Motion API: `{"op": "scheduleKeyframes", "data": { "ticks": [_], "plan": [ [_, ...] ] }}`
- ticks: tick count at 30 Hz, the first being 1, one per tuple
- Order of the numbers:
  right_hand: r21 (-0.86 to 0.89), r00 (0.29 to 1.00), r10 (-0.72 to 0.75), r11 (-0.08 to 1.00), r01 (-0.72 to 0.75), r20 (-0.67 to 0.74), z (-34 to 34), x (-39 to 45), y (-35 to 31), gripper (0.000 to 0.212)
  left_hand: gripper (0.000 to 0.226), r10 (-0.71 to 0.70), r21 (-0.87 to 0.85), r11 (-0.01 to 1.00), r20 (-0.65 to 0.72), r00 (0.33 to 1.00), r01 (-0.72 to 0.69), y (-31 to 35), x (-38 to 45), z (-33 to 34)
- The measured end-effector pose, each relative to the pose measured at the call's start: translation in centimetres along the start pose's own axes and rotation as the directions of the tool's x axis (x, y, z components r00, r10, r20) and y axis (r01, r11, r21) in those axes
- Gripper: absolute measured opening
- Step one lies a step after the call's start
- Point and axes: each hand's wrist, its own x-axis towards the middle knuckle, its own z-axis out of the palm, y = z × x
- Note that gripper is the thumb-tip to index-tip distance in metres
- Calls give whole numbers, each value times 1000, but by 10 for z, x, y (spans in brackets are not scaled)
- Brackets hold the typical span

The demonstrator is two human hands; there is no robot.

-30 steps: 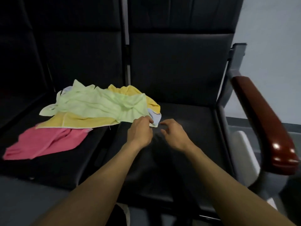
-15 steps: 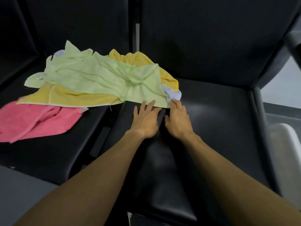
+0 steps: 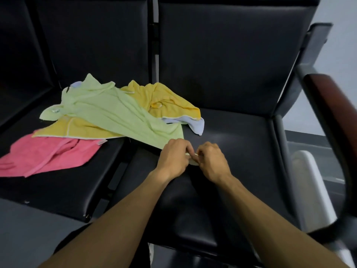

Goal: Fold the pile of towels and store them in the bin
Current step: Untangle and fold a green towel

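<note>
A loose pile of towels lies across two black seats. On top is a light green towel (image 3: 114, 113), stretched toward me. Under it are a yellow towel (image 3: 166, 101), a pale blue-white one (image 3: 195, 124) and, at the left, a pink towel (image 3: 48, 153). My left hand (image 3: 173, 157) and my right hand (image 3: 210, 161) meet at the green towel's near corner and both pinch its edge. The corner itself is mostly hidden by my fingers. No bin is clearly visible.
The right black seat (image 3: 241, 151) is bare beyond my hands. A dark red padded armrest (image 3: 332, 117) rises at the right edge. Below it stands a white object (image 3: 309, 182), partly hidden. Seat backs (image 3: 222, 55) close off the far side.
My hands went from lying flat near the green towel's edge to pinching its near corner, and the corner has been drawn toward me. The view also shifted back.
</note>
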Motion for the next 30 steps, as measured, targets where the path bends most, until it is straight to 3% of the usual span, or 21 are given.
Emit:
{"op": "scheduleKeyframes", "data": {
  "ticks": [7,11,14,19,21,24,26,28,30],
  "plan": [
    [182,978,132,978,-102,-160,-39,-49,-6,18,16,-18,-138,990,-41,999,12,27,-34,1],
    [291,955,189,949,-118,-230,-53,-63,4,13,5,40,24,999,-71,997,-38,42,-46,4],
    [403,939,242,906,-129,-243,-51,-66,11,17,18,42,91,995,-123,991,-31,38,-46,3],
    [571,936,267,816,-92,-232,-49,-59,12,19,24,29,-188,981,-101,994,-47,40,-30,10],
    [634,931,307,765,-116,-200,-50,-50,14,21,23,73,-183,979,-81,994,-87,41,-23,12],
    [742,850,497,634,-218,-174,-53,-39,25,27,13,81,-112,990,-66,995,-88,34,-13,11],
    [734,807,558,628,-260,-192,-60,-36,30,28,10,59,-78,995,-96,994,-66,26,-9,6],
    [666,871,439,720,-195,-220,-67,-35,29,22,9,84,-111,989,-133,988,-99,23,-9,-2],
    [553,976,179,829,-83,-121,-71,-35,22,17,9,138,-168,972,-151,979,-163,27,-12,-8]
  ]
}}
